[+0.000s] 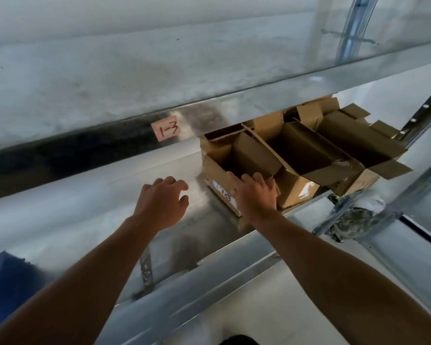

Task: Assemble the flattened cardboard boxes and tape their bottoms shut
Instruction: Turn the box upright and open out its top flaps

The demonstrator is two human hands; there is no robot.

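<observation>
Now, up on the beam, a pink label reads 1-3. Left hand hovers over the middle of the shelf, fingers loosely curled, holding nothing. Right hand lies flat against the first box, fingertips at its rim. Second box and third box stand open alongside, at the shelf's right end.
</observation>
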